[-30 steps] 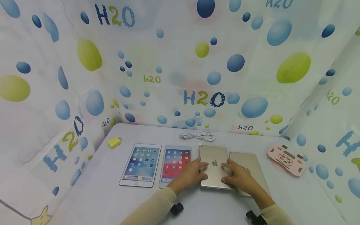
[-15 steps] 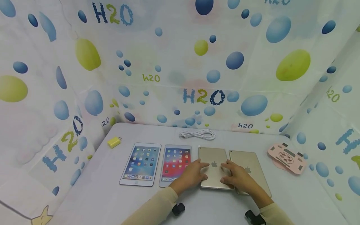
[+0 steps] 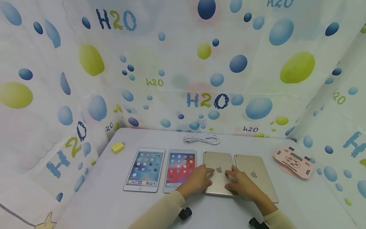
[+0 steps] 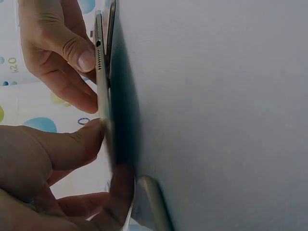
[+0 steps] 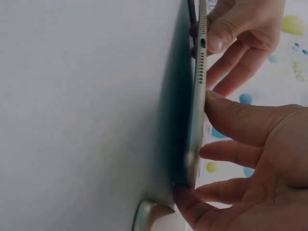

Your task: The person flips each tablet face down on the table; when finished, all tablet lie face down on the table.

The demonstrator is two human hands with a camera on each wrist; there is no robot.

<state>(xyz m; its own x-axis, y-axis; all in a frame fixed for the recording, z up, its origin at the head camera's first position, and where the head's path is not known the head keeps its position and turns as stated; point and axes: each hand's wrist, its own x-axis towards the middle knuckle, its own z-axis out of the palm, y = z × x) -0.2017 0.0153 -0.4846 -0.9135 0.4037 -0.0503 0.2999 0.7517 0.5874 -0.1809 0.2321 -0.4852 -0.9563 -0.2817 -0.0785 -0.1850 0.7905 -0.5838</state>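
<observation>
In the head view, a gold tablet [image 3: 218, 160] lies back side up, third from the left in a row. My left hand [image 3: 197, 181] grips its left edge, and my right hand [image 3: 243, 184] its right edge, with thumbs on the back. The left wrist view has my left hand's thumb on the back and a finger at the edge of the gold tablet [image 4: 102, 82]; a dark shadow runs beside it. From the right wrist, my right hand [image 5: 269, 144] holds the opposite edge the same way. Another gold tablet [image 3: 261, 178] lies right, partly behind my right forearm.
Two white tablets lie screen up at left, one blue-screened [image 3: 145, 170], one red-screened [image 3: 180, 167] and partly covered by my left hand. A yellow plug adapter [image 3: 118, 147] sits back left, a coiled white cable [image 3: 202, 138] at the back, a pink flat object [image 3: 294, 163] at right.
The gripped gold tablet has shifted slightly toward me relative to its neighbours, both hands staying on its edges. The head view has tilted a little; the other objects look unmoved.
</observation>
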